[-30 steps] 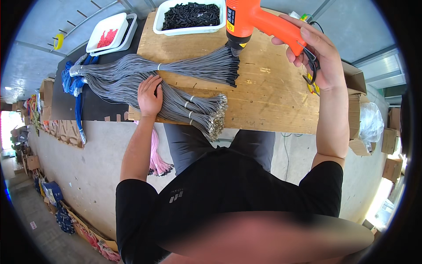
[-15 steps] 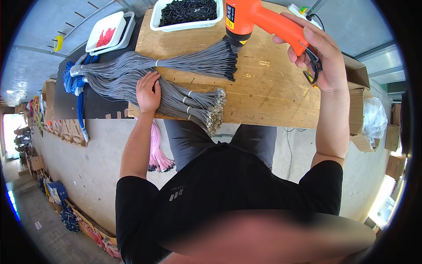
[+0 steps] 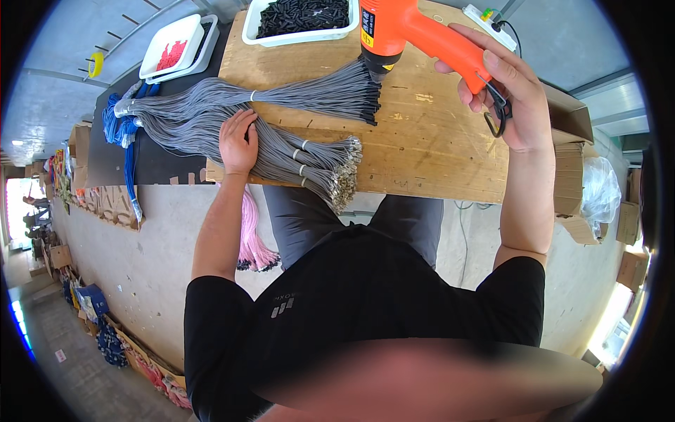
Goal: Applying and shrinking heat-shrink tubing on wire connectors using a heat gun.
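Note:
An orange heat gun [image 3: 450,53] is held in my right hand [image 3: 517,88], fingers wrapped round its handle. Its dark nozzle points down at the black-tipped ends [image 3: 369,95] of a tied bundle of grey cables [image 3: 302,95]. My left hand [image 3: 239,143] lies palm down on a second group of grey cables [image 3: 190,133], fingers stretched over them and thumb apart. Several white ties [image 3: 303,170] bind these cables, whose near right ends carry small metallic terminals [image 3: 344,176]. Both bundles gather at the left in a clear wrap [image 3: 125,107].
A white tray of short black tubes [image 3: 302,20] stands at the back. Stacked white trays [image 3: 172,49] with small red pieces stand at the left, near blue cables [image 3: 129,165]. Pink cables [image 3: 254,235] hang below the wooden table [image 3: 436,155]. A power strip [image 3: 492,27] sits back right, cardboard boxes [image 3: 568,172] beyond.
Hardly anything differs. The view has shifted slightly; my right hand still holds the heat gun over the black tips, and my left hand stays on the grey cables.

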`<action>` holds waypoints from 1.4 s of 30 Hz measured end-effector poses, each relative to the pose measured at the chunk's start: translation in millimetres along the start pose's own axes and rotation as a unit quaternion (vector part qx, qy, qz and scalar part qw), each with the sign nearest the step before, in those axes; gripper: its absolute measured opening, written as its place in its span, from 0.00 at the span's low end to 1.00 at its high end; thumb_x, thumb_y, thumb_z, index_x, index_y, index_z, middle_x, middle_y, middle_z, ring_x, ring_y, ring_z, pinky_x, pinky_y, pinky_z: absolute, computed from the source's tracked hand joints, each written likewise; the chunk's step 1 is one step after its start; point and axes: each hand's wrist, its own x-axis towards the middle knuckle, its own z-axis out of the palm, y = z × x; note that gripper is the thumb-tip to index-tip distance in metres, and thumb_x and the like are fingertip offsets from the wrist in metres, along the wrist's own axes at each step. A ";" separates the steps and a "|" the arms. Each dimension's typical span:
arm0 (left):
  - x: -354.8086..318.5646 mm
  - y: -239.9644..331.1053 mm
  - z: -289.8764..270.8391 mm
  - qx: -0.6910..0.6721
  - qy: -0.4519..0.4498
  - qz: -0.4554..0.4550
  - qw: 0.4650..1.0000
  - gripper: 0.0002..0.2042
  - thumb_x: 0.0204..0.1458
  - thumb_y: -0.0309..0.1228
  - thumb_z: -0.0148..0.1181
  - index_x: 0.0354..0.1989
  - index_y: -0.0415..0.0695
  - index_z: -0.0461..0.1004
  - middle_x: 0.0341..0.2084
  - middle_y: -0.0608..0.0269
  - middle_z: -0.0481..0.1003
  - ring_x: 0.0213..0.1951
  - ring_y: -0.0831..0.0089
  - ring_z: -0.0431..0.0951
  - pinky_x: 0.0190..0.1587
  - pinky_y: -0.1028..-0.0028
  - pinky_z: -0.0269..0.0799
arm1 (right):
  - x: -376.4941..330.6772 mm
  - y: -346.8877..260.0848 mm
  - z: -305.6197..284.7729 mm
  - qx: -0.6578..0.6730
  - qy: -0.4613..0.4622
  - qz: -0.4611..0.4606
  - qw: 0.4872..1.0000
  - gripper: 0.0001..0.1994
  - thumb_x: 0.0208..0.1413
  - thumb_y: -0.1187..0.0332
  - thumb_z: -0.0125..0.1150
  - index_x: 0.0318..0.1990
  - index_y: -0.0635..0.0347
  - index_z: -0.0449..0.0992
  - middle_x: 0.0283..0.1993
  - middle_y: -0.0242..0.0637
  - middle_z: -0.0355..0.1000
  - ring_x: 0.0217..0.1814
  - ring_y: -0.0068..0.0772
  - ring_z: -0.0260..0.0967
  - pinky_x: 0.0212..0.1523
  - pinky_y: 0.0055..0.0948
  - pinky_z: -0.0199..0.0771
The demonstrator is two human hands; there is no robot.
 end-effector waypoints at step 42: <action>-0.1 -2.0 3.6 0.001 0.016 0.014 1.000 0.10 0.55 0.25 0.59 0.44 0.45 0.82 0.48 0.62 0.82 0.56 0.59 0.78 0.62 0.60 0.68 | -24.2 16.3 16.4 -0.028 0.026 0.006 0.999 0.35 0.66 0.54 0.52 0.71 0.74 0.59 0.53 0.59 0.76 0.31 0.24 0.71 0.28 0.18 0.69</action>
